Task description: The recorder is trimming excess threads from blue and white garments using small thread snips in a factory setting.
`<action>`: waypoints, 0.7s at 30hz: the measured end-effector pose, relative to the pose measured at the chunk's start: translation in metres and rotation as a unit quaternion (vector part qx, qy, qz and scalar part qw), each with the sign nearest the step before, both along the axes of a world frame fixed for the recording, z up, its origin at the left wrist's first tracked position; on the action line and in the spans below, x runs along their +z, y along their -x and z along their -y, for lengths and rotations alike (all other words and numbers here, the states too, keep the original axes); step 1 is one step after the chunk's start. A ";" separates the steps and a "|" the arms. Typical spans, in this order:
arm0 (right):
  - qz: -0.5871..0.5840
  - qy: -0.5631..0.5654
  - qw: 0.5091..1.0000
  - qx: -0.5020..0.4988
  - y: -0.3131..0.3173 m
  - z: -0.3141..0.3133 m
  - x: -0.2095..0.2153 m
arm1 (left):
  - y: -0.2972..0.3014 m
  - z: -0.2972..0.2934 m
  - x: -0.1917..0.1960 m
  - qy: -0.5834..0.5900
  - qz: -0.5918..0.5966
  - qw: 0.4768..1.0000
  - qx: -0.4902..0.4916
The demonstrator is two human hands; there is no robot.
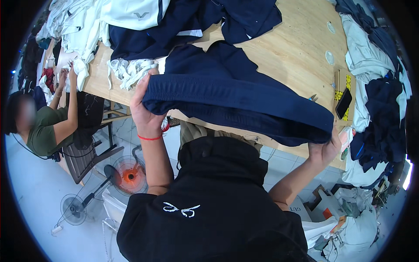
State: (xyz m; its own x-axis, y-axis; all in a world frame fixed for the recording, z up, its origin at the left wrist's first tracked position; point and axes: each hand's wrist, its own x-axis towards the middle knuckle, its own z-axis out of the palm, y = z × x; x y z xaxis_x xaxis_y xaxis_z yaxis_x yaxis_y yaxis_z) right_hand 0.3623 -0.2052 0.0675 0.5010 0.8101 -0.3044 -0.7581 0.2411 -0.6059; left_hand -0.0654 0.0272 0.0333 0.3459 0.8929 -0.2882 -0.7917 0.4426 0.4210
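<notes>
Navy blue shorts (235, 92) with an elastic waistband are stretched between my two hands, over the near edge of the wooden table. My left hand (146, 102) grips the left end of the waistband, and a red cord circles that wrist. At the right end, lower down, my right hand (325, 148) is closed on the band. The waist opening faces me and shows as a dark gap below the gathered band. The legs of the shorts extend away onto the table. Some fingers of both hands are hidden by the cloth.
Piles of navy and white garments (135, 15) cover the table's far left. White fabric strips (131, 72) lie near my left hand. A phone (344, 104) rests on a cardboard box at right, beside heaped clothes (379, 109). A co-worker (52, 122) sits left; fans (126, 174) stand on the floor.
</notes>
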 end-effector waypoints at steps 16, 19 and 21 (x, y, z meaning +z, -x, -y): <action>-0.019 -0.069 0.997 -0.016 0.005 0.012 0.016 | -0.028 0.011 0.031 -0.064 -0.167 0.983 0.031; -0.021 -0.076 0.997 -0.010 0.007 0.010 0.018 | -0.028 0.011 0.031 -0.059 -0.172 0.983 0.027; -0.020 -0.061 0.998 -0.023 0.009 0.009 0.021 | -0.026 0.011 0.027 -0.067 -0.167 0.983 0.018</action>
State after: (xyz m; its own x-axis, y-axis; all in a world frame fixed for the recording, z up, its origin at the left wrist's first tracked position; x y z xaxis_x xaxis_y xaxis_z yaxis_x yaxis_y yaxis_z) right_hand 0.3530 -0.2138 0.0882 0.5273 0.8191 -0.2259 -0.7682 0.3459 -0.5387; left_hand -0.0390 0.0166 0.0602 0.2194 0.9407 -0.2587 -0.6130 0.3391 0.7136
